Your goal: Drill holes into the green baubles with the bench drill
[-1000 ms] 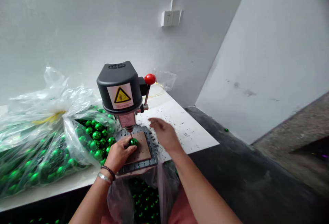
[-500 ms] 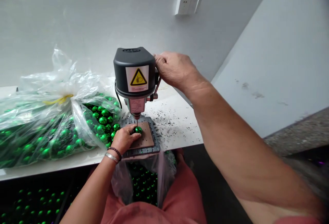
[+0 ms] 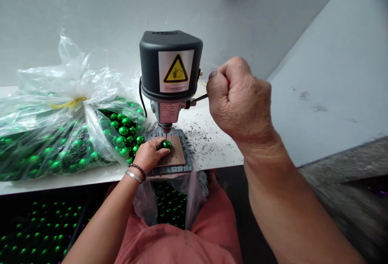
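A shiny green ball (image 3: 165, 145) rests on a brown board (image 3: 177, 157) laid over the grey base (image 3: 188, 163) of a small drill press (image 3: 151, 70). My left hand (image 3: 150, 154) pinches the ball between thumb and fingers, right under the thin drill bit (image 3: 166, 136). The bit's tip meets the top of the ball, though I cannot tell how deep it is. My right hand (image 3: 241, 100) is wrapped round the red knob of the press's lever (image 3: 200, 98); only a sliver of red shows between the fingers.
To the left, a tied clear plastic bag (image 3: 86, 135) full of green balls lies on the white table (image 3: 218, 151). Dark shavings are scattered right of the press. An open bag of green balls (image 3: 171, 205) hangs below the table edge, and more balls (image 3: 39, 223) lie at lower left.
My right hand has risen from beside the base to the lever's knob, gripped it and swung it down toward me. My left hand keeps the ball under the bit. The camera view has shifted.
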A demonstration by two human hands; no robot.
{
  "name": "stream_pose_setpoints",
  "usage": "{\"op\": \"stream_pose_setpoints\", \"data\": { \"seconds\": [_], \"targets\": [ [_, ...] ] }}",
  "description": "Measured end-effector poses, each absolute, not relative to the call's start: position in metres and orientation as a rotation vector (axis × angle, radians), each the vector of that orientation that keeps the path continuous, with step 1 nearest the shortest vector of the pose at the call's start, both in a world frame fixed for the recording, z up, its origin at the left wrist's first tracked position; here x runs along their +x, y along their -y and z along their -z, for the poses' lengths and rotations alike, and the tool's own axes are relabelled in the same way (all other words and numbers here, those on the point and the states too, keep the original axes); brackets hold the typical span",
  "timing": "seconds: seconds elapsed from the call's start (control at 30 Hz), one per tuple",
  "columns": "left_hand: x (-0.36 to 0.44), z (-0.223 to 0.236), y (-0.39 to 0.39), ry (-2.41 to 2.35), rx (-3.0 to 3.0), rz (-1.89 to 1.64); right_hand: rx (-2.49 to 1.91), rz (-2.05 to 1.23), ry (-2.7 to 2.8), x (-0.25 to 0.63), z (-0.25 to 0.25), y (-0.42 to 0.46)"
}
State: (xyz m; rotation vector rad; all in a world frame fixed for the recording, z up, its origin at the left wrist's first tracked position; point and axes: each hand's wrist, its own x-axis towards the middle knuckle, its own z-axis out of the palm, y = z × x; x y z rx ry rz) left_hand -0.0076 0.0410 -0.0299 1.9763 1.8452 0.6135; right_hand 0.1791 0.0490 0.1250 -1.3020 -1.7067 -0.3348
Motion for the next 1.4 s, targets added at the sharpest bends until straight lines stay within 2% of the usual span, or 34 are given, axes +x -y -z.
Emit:
{"op": "stream_pose_setpoints", "data": {
  "seconds": [0.47, 0.93, 1.2, 1.3, 1.4],
  "targets": [
    [-0.007, 0.028, -0.040, -1.841, 2.010, -0.596, -1.089, 0.562, 1.698, 0.188, -0.072, -0.035],
    [-0.009, 0.031, -0.040, -1.809, 1.996, -0.623, -1.019, 0.451, 1.631, 0.183, -0.047, -0.037],
    [-0.004, 0.022, -0.037, -1.835, 1.932, -0.659, -0.929, 0.440, 1.567, 0.176, -0.005, -0.042],
    [-0.003, 0.022, -0.038, -1.845, 1.896, -0.675, -0.973, 0.424, 1.508, 0.174, -0.018, -0.040],
    [-0.001, 0.025, -0.039, -1.863, 1.841, -0.704, -1.058, 0.368, 1.531, 0.174, -0.057, -0.041]
  ]
}}
